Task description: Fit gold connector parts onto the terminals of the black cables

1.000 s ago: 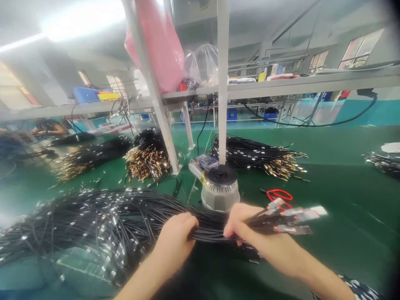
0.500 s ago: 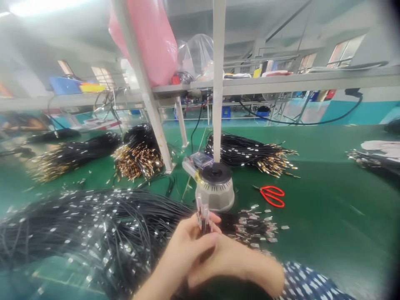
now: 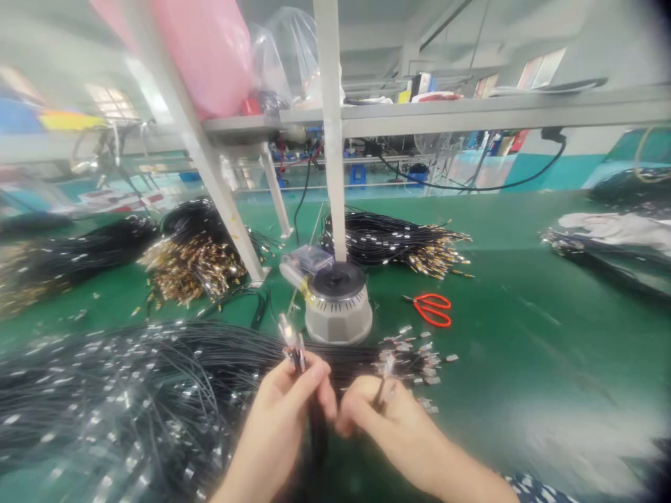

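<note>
My left hand [image 3: 277, 412] is closed round a few black cables [image 3: 299, 359], whose pale, clear-looking connector ends [image 3: 288, 332] stick up above the thumb. To its right, my right hand [image 3: 393, 423] pinches a single dark cable [image 3: 379, 392] with a similar pale connector [image 3: 386, 365] pointing up. A small gap separates the two hands. Behind them lies a large bundle of black cables [image 3: 231, 349], its connector ends [image 3: 419, 360] fanned out to the right. Where the held cables run below the hands is blurred.
Beyond the hands, a grey round-based device [image 3: 338, 318] stands on the green tabletop [image 3: 503, 335]. Red-handled scissors [image 3: 433, 309] lie right of it. More cable bundles [image 3: 388, 237] with gold tips lie behind. White posts [image 3: 330, 140] carry a shelf [image 3: 472, 120] with a pink bag [image 3: 210, 56].
My hands were together at the cable ends; now they are apart, the right one moved rightward with one cable. The view has shifted, so the background sits further left.
</note>
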`<state>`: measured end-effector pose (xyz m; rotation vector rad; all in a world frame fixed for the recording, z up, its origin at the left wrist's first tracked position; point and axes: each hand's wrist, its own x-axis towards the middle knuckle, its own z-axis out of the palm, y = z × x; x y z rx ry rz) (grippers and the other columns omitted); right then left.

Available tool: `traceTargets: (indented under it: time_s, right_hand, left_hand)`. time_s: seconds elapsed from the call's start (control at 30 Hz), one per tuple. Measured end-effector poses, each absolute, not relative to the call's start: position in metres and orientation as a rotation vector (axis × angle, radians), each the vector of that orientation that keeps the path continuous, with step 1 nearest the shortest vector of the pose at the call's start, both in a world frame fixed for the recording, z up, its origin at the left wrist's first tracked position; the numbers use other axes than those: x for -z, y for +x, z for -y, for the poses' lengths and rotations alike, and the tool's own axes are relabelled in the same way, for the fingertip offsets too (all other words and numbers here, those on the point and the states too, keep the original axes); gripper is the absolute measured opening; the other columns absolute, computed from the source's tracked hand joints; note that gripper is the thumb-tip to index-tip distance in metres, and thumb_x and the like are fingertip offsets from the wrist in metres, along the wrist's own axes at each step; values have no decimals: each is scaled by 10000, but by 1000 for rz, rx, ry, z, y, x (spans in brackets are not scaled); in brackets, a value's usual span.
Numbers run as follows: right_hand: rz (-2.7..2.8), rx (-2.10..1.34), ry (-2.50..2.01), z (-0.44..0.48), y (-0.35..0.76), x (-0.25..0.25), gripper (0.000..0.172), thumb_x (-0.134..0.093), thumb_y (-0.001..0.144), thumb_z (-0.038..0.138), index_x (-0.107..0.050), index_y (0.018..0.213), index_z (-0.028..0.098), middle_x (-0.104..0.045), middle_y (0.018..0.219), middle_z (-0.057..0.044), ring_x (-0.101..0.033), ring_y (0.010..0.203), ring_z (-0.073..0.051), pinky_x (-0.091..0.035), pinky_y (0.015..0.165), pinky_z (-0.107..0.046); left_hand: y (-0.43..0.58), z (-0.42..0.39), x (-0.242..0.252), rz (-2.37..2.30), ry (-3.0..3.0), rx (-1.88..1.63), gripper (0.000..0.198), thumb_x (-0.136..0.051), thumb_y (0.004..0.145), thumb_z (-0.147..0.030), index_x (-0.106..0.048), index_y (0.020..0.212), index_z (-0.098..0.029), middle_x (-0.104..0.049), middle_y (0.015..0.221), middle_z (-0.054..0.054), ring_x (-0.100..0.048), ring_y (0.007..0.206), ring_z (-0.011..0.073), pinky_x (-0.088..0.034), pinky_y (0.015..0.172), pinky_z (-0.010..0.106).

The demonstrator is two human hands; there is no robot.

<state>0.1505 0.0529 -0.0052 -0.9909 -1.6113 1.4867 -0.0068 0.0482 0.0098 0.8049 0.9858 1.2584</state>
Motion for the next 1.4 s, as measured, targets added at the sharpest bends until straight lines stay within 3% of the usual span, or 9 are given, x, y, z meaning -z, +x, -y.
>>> traceTargets:
  time_s: [0.13, 0.2, 0.33, 0.57, 0.77, 0.87, 1.0, 1.2, 1.4]
  right_hand:
    - [1669, -1637, -1009, -53, 151, 7, 308, -581, 895, 384, -611, 684, 162, -581, 697, 3, -558, 597, -103, -440, 561, -225]
    - [1445, -1904, -939, -54, 147, 9, 329, -756, 744, 405, -554, 665, 159, -550, 600, 40, -502, 466, -70, -391, 457, -196]
    - [1107, -2001, -853, -57, 135, 11, 482, -931, 437, 342, -557, 664, 141, -616, 557, 37, -556, 472, -78, -455, 504, -203]
    - [1186, -2144, -786, -56, 131, 21, 445, -891, 469, 452, -618, 526, 104, -616, 501, 10, -543, 417, -65, -394, 450, -185]
    - [1137, -1991, -849, -50, 139, 21, 403, -812, 643, 476, -642, 607, 112, -620, 500, 17, -551, 432, -60, -344, 447, -173]
    - [1068, -1987, -863, -46, 140, 21, 359, -851, 606, 413, -659, 657, 114, -627, 535, 29, -549, 459, -55, -395, 488, -176]
    - [984, -1974, -886, -42, 138, 21, 352, -908, 506, 311, -636, 628, 125, -643, 555, 31, -553, 461, -65, -437, 496, -189]
    - [972, -2045, -767, -42, 140, 22, 269, -853, 630, 321, -689, 650, 109, -690, 611, -13, -558, 446, -58, -442, 514, -192]
    - [915, -2089, -677, -40, 141, 27, 234, -815, 697, 313, -704, 673, 108, -687, 642, -23, -557, 458, -54, -410, 499, -178]
  left_hand:
    - [-13, -48, -7, -836, 636, -1059, 249, -785, 722, -350, -606, 735, -177, -359, 379, -112, -224, 317, 28, -205, 362, 163]
    - [-18, -50, -8, -739, 603, -951, 267, -815, 662, -343, -631, 771, -183, -303, 349, -132, -147, 296, 20, -142, 334, 158]
    - [-22, -51, -13, -854, 664, -1082, 204, -781, 712, -328, -648, 752, -179, -251, 356, -138, -146, 318, 19, -162, 358, 151]
    - [-12, -39, -4, -1182, 780, -1122, 306, -897, 506, -324, -735, 704, -156, -700, 692, 42, -605, 552, 147, -447, 462, 225]
    - [-10, -33, -7, -1203, 675, -1210, 264, -894, 535, -269, -706, 661, -133, -694, 640, 30, -438, 367, 29, -306, 354, 146]
    - [-7, -30, -8, -1215, 679, -1300, 250, -878, 566, -214, -649, 629, -135, -698, 686, 13, -335, 337, -21, -228, 333, 122]
    - [-4, -25, -3, -1269, 708, -1326, 266, -880, 570, -234, -643, 644, -138, -673, 642, -4, -378, 364, -3, -287, 361, 124]
    - [-4, -25, 2, -1322, 715, -1260, 296, -886, 565, -293, -684, 711, -134, -649, 562, 0, -477, 388, 59, -356, 380, 163]
    - [-3, -26, -2, -1306, 684, -1223, 291, -880, 558, -300, -719, 728, -127, -484, 363, -79, -328, 283, 17, -339, 352, 163]
